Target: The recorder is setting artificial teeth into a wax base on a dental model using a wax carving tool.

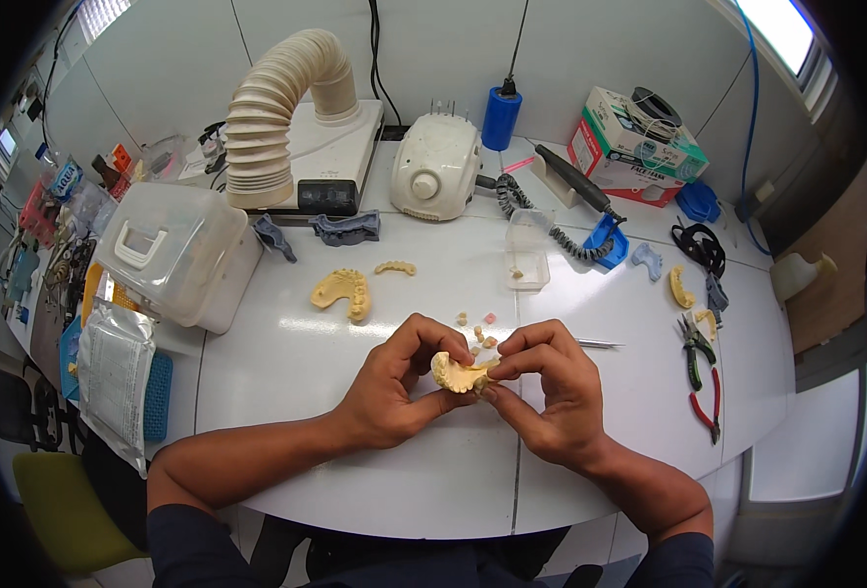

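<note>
Above white tabletop [404, 480], a dental cast [461, 376] is pinched by left hand [391, 387] and right hand [555, 400], apparently for fitting; steadiness is needed next.

White worktable [433, 470], yellow horseshoe-shaped dental cast [358, 292], translucent lidded box [164, 279], rounded white unit [438, 162], red-handled pliers [717, 394]

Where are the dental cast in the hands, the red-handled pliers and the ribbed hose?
Dental cast [461, 376]: head view, on its smooth pale surface.
Red-handled pliers [717, 398]: head view, on the right-hand handle.
Ribbed hose [265, 103]: head view, on its ribbed wall.
</note>
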Available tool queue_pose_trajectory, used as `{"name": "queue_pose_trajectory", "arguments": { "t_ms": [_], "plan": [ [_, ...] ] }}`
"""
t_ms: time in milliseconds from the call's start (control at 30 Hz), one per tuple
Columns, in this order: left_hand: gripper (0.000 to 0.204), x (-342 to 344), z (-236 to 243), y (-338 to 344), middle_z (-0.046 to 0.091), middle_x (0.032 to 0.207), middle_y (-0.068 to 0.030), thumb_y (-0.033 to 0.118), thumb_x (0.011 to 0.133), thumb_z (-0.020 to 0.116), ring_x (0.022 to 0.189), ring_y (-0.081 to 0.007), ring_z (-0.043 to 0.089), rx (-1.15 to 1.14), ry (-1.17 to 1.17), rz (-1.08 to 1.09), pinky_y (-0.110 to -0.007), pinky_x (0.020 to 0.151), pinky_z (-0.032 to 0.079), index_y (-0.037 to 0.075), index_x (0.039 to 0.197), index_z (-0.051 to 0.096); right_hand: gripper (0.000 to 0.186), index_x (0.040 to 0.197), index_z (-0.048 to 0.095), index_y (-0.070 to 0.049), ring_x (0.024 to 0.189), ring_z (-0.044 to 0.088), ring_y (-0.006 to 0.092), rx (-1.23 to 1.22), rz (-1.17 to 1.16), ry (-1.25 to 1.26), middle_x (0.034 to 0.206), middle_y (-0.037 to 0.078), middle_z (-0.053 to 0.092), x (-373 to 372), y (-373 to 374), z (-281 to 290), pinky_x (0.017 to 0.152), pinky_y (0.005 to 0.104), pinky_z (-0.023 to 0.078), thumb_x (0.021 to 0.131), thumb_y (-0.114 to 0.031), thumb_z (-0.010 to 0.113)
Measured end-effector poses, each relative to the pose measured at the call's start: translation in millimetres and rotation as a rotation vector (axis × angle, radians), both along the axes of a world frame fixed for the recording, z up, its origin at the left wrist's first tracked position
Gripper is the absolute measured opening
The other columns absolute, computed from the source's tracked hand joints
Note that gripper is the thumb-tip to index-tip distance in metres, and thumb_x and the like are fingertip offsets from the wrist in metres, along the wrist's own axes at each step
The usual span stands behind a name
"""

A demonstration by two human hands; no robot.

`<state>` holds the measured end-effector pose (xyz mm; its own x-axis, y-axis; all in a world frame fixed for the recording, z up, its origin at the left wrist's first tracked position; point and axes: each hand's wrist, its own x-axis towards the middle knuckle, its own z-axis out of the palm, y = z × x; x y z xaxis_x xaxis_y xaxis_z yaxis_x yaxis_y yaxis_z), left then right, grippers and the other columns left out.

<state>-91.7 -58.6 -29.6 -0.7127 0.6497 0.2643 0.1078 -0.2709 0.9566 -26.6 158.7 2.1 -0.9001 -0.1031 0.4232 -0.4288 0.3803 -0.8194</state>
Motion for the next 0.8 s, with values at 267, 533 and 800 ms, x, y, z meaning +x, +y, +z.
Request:
{"name": "queue_pose_trajectory", "arguments": {
  "t_ms": [267,533,800],
  "plan": [
    [0.032,-2.1,2.3,-2.3,0.060,0.112,-0.0059,-0.001,0.084,0.083,0.105,-0.0170,0.061,-0.067,0.261,0.073,-0.034,0.096,0.049,0.010,0.108,0.065,0.023,0.097,0.077,-0.003,0.095,0.069,0.0207,0.074,0.008,0.058,0.108,0.013,0.061,0.3,-0.4,4.9,0.080,0.0311,0.059,0.077,0.008,0.080],
    [0.034,0.1,-0.4,-0.3,0.059,0.111,-0.0049,-0.002,0.082,0.084,0.103,-0.0172,0.061,0.007,0.212,0.084,-0.032,0.094,0.049,0.012,0.110,0.072,0.026,0.100,0.077,-0.003,0.086,0.071,0.0209,0.147,-0.020,0.144,0.100,0.011,0.066,0.6,-4.2,7.0,0.071,0.0315,0.060,0.077,0.008,0.081],
    [0.064,-0.1,-2.6,-0.8,0.056,0.122,-0.0104,-0.001,0.089,0.081,0.120,-0.0189,0.063,0.027,-0.033,-0.015,-0.036,0.106,0.056,0.006,0.140,0.043,0.026,0.102,0.077,-0.003,0.082,0.072,0.0201,0.168,-0.049,0.112,0.095,0.011,0.069,1.7,-3.0,4.2,0.068,0.0305,0.058,0.077,0.003,0.084]
  ]
}}
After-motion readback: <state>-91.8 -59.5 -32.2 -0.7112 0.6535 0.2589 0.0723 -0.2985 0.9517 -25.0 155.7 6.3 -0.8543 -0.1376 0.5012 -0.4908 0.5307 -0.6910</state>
